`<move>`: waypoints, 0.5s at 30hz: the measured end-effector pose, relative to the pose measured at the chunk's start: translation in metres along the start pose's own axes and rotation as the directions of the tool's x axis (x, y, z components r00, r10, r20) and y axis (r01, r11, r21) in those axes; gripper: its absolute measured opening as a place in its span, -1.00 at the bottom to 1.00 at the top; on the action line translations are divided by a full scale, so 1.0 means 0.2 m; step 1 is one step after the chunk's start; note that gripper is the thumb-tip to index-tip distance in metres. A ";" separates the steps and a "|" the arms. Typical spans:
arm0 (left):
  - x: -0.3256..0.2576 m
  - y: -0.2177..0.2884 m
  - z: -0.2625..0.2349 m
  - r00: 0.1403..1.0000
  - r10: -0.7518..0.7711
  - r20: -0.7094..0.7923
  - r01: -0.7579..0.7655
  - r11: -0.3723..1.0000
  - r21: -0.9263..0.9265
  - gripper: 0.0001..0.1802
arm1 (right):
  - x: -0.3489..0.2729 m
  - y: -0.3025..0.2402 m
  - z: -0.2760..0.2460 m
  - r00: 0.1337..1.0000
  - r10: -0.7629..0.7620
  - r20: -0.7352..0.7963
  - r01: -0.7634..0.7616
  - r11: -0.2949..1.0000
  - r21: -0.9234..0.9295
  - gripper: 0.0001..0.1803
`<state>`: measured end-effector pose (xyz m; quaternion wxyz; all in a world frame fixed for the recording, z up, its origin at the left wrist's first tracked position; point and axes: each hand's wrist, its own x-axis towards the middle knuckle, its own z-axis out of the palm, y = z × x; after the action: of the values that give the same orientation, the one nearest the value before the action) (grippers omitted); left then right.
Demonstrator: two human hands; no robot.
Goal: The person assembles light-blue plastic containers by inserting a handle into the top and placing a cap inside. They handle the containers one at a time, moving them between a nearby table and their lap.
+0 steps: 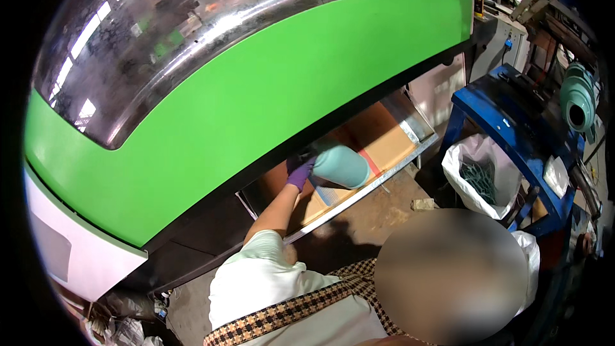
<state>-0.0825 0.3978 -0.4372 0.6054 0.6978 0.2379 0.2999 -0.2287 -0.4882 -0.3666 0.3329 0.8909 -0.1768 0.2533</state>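
My left hand [300, 174], in a purple glove, reaches into a low tray [320, 213] under the green machine. It is closed at the near-left end of a teal plastic container [343, 165], a rounded, hollow-looking piece lying on its side. The fingertips are partly hidden in the shadow beneath the machine's edge. Brown cardboard [384, 129] with red and blue stripes lines the tray under the container. My right hand does not show; a large blurred patch covers the lower right.
The green machine hood [307, 70] with a curved dark window overhangs the tray. At right stand a blue metal bench [496, 106], another teal container [578, 99] and a white sack [458, 170] of green stringy scrap. Bags and scrap [128, 320] lie at lower left.
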 end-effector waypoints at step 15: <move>-0.48 1.19 1.27 0.256 0.652 0.714 -0.964 0.226 0.139 -0.34 | 0.36 -0.39 -0.85 0.998 -0.012 -0.057 0.058 0.330 0.942 -0.51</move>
<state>0.0209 0.1163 -0.2374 0.1403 0.9016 -0.2812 0.2973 -0.1888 -0.3258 -0.2542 -0.2352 0.9175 0.0281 0.3194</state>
